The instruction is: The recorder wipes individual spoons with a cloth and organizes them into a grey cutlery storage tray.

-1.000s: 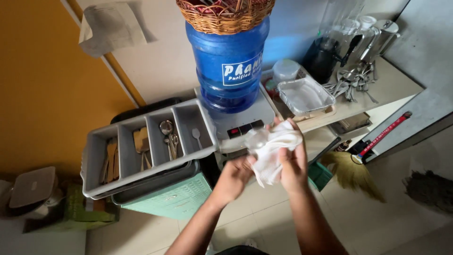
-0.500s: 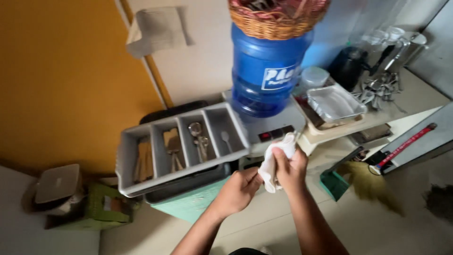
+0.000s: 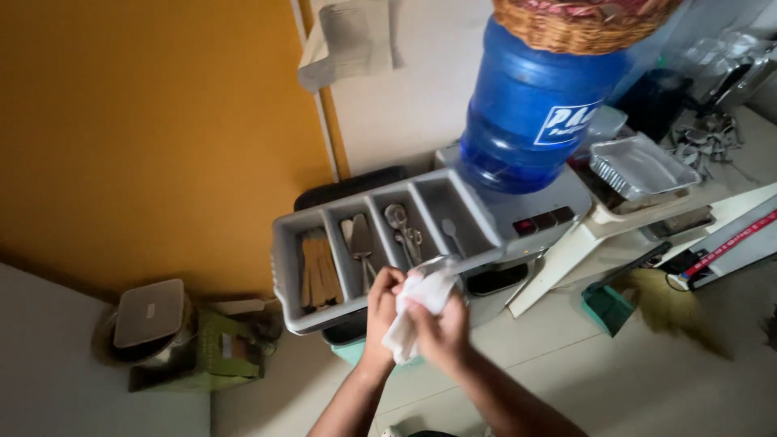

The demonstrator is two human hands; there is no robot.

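Just in front of the near edge of a grey cutlery tray [image 3: 285, 267], a crumpled white cloth [image 3: 419, 311] was bunched between the person's two hands. The left hand [image 3: 382, 311] was closed on the cloth's left side, fingers curled round it, and the right hand [image 3: 441, 332] gripped it from the right and below, so the cloth stuck out above both and hung a little beneath them. Something shiny seemed to be wrapped in the top of the cloth, perhaps a piece of cutlery, but the view was too blurred to tell.

The tray had four compartments. The leftmost held wooden sticks [image 3: 318, 271], the next a flat metal server [image 3: 361, 243], the third spoons [image 3: 402, 231], and the rightmost a single small spoon [image 3: 452, 235]. The hands overlapped the tray's near rim below the third compartment.

Behind the tray stood a blue water bottle [image 3: 534, 113] on a grey dispenser [image 3: 558, 214], with a wicker basket [image 3: 583, 20] on top. To the right lay a foil tray [image 3: 639, 166]. Near the floor were a broom [image 3: 664, 295] with a green dustpan [image 3: 609, 307], well to the right of the hands. Far left sat a small lidded bin [image 3: 150, 316].
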